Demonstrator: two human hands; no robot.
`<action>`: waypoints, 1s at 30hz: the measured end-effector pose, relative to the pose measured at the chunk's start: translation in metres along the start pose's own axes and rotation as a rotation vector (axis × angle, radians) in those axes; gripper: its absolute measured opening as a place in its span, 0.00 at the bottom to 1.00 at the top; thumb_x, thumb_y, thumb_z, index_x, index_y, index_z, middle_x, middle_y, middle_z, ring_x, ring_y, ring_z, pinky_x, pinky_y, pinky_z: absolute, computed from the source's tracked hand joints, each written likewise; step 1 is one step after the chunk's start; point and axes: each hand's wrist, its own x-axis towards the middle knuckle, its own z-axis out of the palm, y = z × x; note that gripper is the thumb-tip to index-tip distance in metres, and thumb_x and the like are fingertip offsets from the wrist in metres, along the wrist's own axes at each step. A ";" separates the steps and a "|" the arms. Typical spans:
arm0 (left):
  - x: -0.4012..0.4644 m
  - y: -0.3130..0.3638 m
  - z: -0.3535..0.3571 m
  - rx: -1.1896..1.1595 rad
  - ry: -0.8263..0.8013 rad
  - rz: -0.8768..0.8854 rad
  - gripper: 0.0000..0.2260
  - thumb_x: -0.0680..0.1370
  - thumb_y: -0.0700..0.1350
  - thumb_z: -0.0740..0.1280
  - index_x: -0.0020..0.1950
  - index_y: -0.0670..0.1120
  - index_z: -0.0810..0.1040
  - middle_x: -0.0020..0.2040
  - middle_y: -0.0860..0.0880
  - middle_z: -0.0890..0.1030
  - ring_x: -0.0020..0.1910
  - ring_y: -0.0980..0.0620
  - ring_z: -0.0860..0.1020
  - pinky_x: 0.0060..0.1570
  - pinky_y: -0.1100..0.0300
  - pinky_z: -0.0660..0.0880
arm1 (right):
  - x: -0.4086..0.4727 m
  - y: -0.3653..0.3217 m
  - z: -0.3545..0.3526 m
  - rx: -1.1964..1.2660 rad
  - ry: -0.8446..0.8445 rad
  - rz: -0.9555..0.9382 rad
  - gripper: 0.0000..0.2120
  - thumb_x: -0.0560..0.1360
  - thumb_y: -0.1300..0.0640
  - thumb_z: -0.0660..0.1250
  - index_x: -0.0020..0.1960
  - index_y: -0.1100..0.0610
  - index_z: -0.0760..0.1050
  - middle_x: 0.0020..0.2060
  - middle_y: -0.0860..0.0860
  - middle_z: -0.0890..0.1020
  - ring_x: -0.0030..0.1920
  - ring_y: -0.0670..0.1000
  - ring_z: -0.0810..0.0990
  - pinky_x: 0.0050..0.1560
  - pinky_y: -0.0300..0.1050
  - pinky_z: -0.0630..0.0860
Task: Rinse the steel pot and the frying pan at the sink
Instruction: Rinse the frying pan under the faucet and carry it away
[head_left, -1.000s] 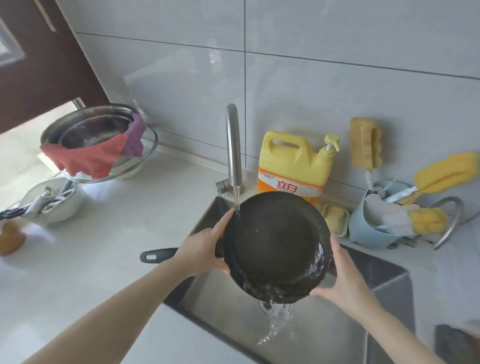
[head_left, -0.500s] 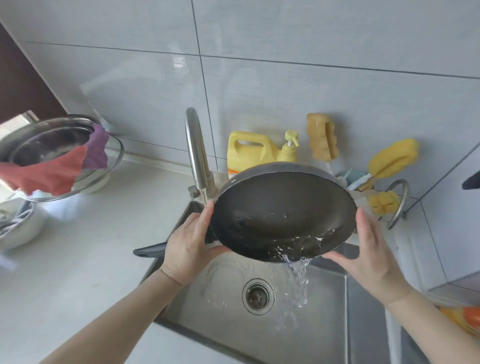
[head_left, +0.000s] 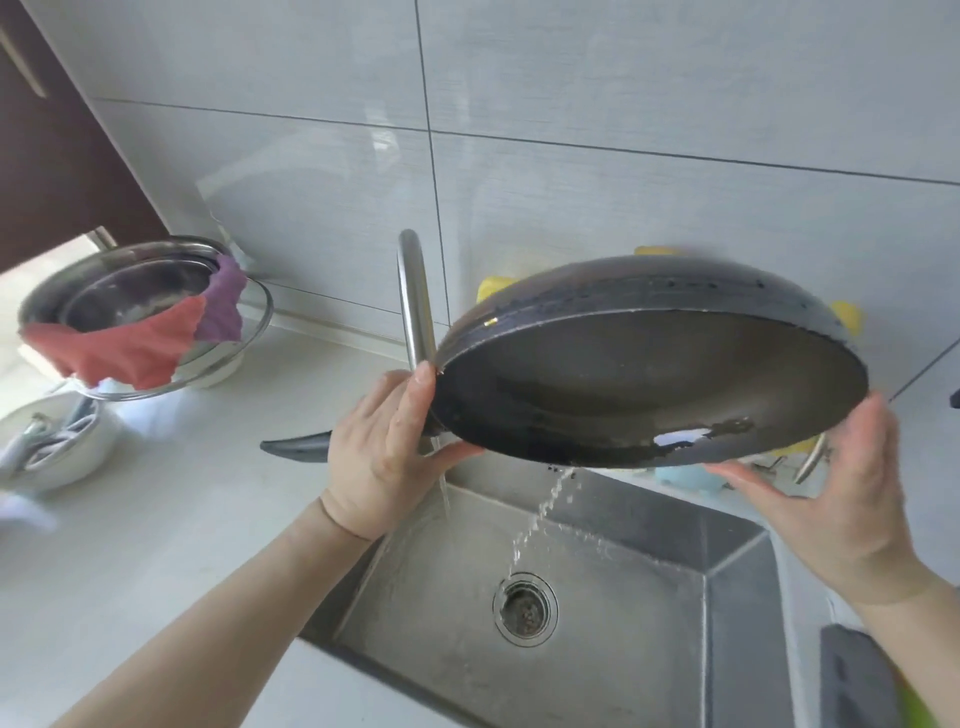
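Head view: dark round frying pan (head_left: 649, 384), gripped by left hand (head_left: 382, 452), steadied by flat right hand (head_left: 836, 499), draining into steel sink (head_left: 597, 649); steel pot (head_left: 130, 291) on counter, rinse state unclear.

No legible text anywhere.

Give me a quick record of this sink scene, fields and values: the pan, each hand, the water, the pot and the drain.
pan: frying pan held above the sink, tilted, inside facing the camera
left hand: left hand grips the rim near the handle
right hand: right hand supports the opposite rim, fingers straight
water: pouring from the pan's low edge; faucet running
pot: steel pot on the counter, cloth draped over it
drain: drain uncovered
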 end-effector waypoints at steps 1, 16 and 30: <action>-0.009 0.002 0.003 0.001 -0.020 -0.011 0.49 0.73 0.58 0.74 0.81 0.47 0.45 0.49 0.48 0.71 0.44 0.48 0.73 0.41 0.58 0.71 | -0.002 0.001 0.005 -0.004 -0.028 -0.045 0.41 0.68 0.43 0.76 0.69 0.60 0.59 0.61 0.54 0.68 0.57 0.57 0.70 0.59 0.15 0.57; -0.171 -0.020 -0.024 -0.026 -0.581 -0.591 0.45 0.74 0.71 0.61 0.82 0.47 0.49 0.46 0.54 0.72 0.41 0.55 0.72 0.32 0.61 0.72 | -0.098 0.024 0.145 -0.068 -0.480 -0.074 0.61 0.54 0.46 0.82 0.76 0.60 0.52 0.63 0.66 0.77 0.56 0.63 0.82 0.61 0.38 0.67; -0.183 -0.052 -0.064 0.174 -0.513 -0.527 0.41 0.75 0.71 0.59 0.76 0.43 0.59 0.47 0.54 0.70 0.43 0.54 0.72 0.23 0.57 0.75 | -0.076 -0.016 0.202 -0.005 -0.541 -0.334 0.64 0.51 0.52 0.87 0.76 0.61 0.52 0.69 0.55 0.67 0.63 0.55 0.76 0.61 0.39 0.68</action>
